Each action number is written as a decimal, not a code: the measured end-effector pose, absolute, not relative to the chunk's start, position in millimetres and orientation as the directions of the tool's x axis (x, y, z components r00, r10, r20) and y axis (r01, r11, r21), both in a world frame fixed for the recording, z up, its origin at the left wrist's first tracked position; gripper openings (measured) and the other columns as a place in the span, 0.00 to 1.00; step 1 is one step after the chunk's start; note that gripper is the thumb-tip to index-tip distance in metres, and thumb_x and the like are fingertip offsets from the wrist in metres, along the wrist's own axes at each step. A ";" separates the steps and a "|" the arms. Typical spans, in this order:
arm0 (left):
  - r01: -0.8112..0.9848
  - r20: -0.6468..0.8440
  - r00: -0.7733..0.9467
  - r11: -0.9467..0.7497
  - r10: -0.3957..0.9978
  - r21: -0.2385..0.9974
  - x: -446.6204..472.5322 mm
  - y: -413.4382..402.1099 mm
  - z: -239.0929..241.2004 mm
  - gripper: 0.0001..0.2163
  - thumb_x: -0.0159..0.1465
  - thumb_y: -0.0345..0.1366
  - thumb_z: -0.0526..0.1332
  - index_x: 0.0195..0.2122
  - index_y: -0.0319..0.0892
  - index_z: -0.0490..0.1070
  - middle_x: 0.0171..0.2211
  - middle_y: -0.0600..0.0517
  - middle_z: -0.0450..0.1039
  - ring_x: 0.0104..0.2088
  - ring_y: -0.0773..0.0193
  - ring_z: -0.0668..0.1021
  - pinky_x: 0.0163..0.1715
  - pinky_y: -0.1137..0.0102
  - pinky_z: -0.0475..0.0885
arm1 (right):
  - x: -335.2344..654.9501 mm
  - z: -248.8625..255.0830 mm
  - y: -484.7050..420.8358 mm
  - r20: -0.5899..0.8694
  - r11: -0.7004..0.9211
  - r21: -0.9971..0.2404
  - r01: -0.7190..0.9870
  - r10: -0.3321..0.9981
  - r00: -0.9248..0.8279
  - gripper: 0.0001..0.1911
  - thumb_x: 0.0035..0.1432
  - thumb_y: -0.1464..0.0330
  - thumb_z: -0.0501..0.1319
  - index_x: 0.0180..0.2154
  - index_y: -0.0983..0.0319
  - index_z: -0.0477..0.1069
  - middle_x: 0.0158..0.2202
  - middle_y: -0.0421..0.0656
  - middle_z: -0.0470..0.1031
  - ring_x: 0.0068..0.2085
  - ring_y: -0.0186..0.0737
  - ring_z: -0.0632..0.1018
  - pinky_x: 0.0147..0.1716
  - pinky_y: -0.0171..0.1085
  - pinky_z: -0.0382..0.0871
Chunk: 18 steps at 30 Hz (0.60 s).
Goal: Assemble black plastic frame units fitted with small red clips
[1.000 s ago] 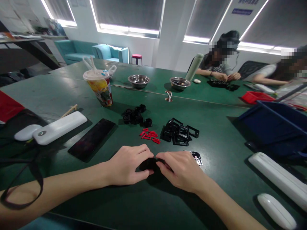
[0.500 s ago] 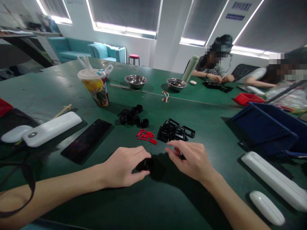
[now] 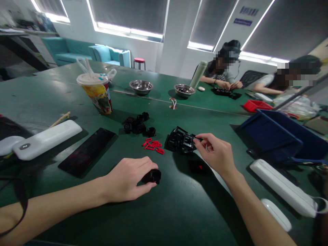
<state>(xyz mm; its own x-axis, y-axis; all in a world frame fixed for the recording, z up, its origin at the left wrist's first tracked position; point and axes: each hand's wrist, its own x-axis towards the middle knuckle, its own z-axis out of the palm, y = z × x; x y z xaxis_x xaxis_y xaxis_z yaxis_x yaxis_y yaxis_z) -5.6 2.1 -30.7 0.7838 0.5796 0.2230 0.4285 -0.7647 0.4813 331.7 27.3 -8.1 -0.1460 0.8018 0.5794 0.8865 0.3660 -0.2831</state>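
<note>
1. holding in the left grip (image 3: pixel 129 178), thumb and fingers spread just as wide as the load between them, a chunky black part (image 3: pixel 155 176); cannot tell whether touching the green counter (image 3: pixel 164 215) or just above.
2. touching with the right grip (image 3: pixel 217 153), thumb and fingertips nearly together, the right edge of a pile of black frames (image 3: pixel 178 139); cannot tell whether pinching one.
3. having in shadow below the right grip, on the counter, a dark piece (image 3: pixel 196 166) with a red spot.
4. showing just left of the frames a scatter of red parts (image 3: pixel 153 145), and beyond those a cluster of black blocks (image 3: pixel 135 125).
5. showing beside the left forearm a flat dark slab (image 3: pixel 88 152); farther off, a lidded cup (image 3: pixel 96 95) and a metal bowl (image 3: pixel 140 91).
6. showing at right a blue bin (image 3: pixel 271 135).
</note>
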 end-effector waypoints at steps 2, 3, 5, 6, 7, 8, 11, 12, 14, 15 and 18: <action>0.428 0.227 0.782 -0.765 0.580 0.481 -5.3 2.4 -31.2 0.12 0.73 0.39 0.62 0.55 0.44 0.69 0.46 0.51 0.77 0.42 0.59 0.81 0.40 0.66 0.72 | 335.1 -13.3 31.3 0.557 0.337 -0.309 0.889 0.822 -0.118 0.14 0.69 0.57 0.61 0.42 0.60 0.79 0.25 0.39 0.76 0.22 0.36 0.72 0.28 0.37 0.65; 0.428 0.228 0.782 -0.766 0.580 0.481 -5.3 2.4 -31.6 0.12 0.73 0.39 0.62 0.55 0.44 0.69 0.46 0.51 0.77 0.42 0.59 0.81 0.39 0.66 0.72 | 336.2 -15.7 32.9 0.546 0.323 -0.323 0.889 0.832 -0.104 0.15 0.68 0.56 0.61 0.41 0.60 0.79 0.25 0.39 0.76 0.22 0.36 0.72 0.28 0.37 0.65; 0.428 0.231 0.781 -0.767 0.580 0.479 -5.5 2.2 -32.4 0.12 0.73 0.40 0.63 0.55 0.44 0.69 0.45 0.51 0.77 0.41 0.59 0.81 0.38 0.67 0.71 | 337.3 -19.9 35.5 0.526 0.296 -0.353 0.888 0.847 -0.074 0.15 0.68 0.55 0.61 0.41 0.59 0.79 0.25 0.39 0.76 0.22 0.36 0.72 0.28 0.37 0.65; 0.427 0.233 0.780 -0.767 0.580 0.479 -5.7 2.0 -32.8 0.12 0.73 0.40 0.63 0.55 0.44 0.69 0.45 0.51 0.77 0.41 0.59 0.81 0.38 0.67 0.71 | 337.5 -21.7 36.5 0.518 0.283 -0.368 0.886 0.854 -0.058 0.15 0.68 0.55 0.61 0.40 0.59 0.79 0.25 0.40 0.77 0.22 0.36 0.72 0.29 0.38 0.65; 0.428 0.235 0.779 -0.767 0.581 0.479 -6.0 1.7 -33.0 0.12 0.73 0.40 0.63 0.55 0.44 0.69 0.45 0.51 0.77 0.41 0.59 0.81 0.38 0.67 0.71 | 337.6 -23.2 37.4 0.510 0.270 -0.384 0.883 0.859 -0.041 0.16 0.67 0.55 0.62 0.40 0.59 0.79 0.26 0.40 0.77 0.23 0.37 0.72 0.29 0.38 0.66; 0.427 0.235 0.778 -0.766 0.582 0.480 -6.3 1.5 -33.2 0.12 0.73 0.40 0.63 0.55 0.44 0.69 0.45 0.51 0.77 0.40 0.60 0.81 0.38 0.67 0.71 | 337.7 -24.5 38.2 0.503 0.256 -0.401 0.880 0.864 -0.022 0.16 0.67 0.55 0.62 0.40 0.59 0.79 0.26 0.40 0.78 0.23 0.37 0.72 0.29 0.38 0.66; 0.426 0.234 0.779 -0.764 0.582 0.485 -6.8 1.0 -33.3 0.12 0.73 0.40 0.63 0.55 0.45 0.69 0.45 0.52 0.78 0.40 0.60 0.81 0.37 0.67 0.71 | 337.9 -27.7 40.4 0.480 0.215 -0.448 0.868 0.877 0.030 0.17 0.67 0.54 0.61 0.39 0.60 0.80 0.26 0.41 0.79 0.23 0.38 0.73 0.29 0.38 0.67; 0.425 0.233 0.779 -0.764 0.582 0.486 -6.9 0.9 -33.3 0.12 0.73 0.40 0.63 0.55 0.45 0.69 0.45 0.52 0.78 0.40 0.60 0.81 0.37 0.67 0.71 | 338.0 -28.6 41.0 0.472 0.202 -0.460 0.864 0.881 0.045 0.18 0.68 0.53 0.61 0.39 0.60 0.80 0.26 0.42 0.79 0.23 0.38 0.73 0.28 0.38 0.68; 0.425 0.235 0.780 -0.766 0.581 0.482 -6.9 0.6 -33.5 0.12 0.73 0.40 0.63 0.55 0.45 0.69 0.45 0.52 0.78 0.39 0.60 0.81 0.37 0.67 0.71 | 338.1 -30.1 42.3 0.456 0.177 -0.478 0.860 0.887 0.071 0.19 0.68 0.52 0.60 0.39 0.60 0.80 0.27 0.43 0.81 0.23 0.39 0.74 0.28 0.39 0.69; 0.425 0.238 0.779 -0.768 0.580 0.479 -6.9 0.4 -33.8 0.12 0.73 0.40 0.63 0.55 0.45 0.70 0.45 0.52 0.78 0.39 0.60 0.81 0.37 0.67 0.71 | 338.1 -30.7 42.9 0.451 0.165 -0.482 0.861 0.889 0.083 0.20 0.68 0.52 0.60 0.40 0.60 0.80 0.28 0.44 0.81 0.23 0.39 0.75 0.29 0.39 0.69; 0.422 0.246 0.781 -0.775 0.574 0.470 -7.0 0.0 -34.8 0.12 0.73 0.40 0.62 0.55 0.45 0.70 0.46 0.51 0.78 0.40 0.60 0.81 0.37 0.67 0.71 | 337.7 -31.1 44.9 0.445 0.133 -0.476 0.869 0.889 0.107 0.20 0.68 0.51 0.61 0.41 0.60 0.81 0.30 0.46 0.83 0.25 0.41 0.77 0.30 0.40 0.70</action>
<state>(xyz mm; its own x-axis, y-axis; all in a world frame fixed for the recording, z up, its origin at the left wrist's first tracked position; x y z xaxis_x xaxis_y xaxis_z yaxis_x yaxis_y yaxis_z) -7.0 0.0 -34.8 0.7814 0.5737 0.2456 0.4217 -0.7755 0.4700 337.7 44.9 -31.1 0.1073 0.8892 0.4448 0.8692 0.1333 -0.4762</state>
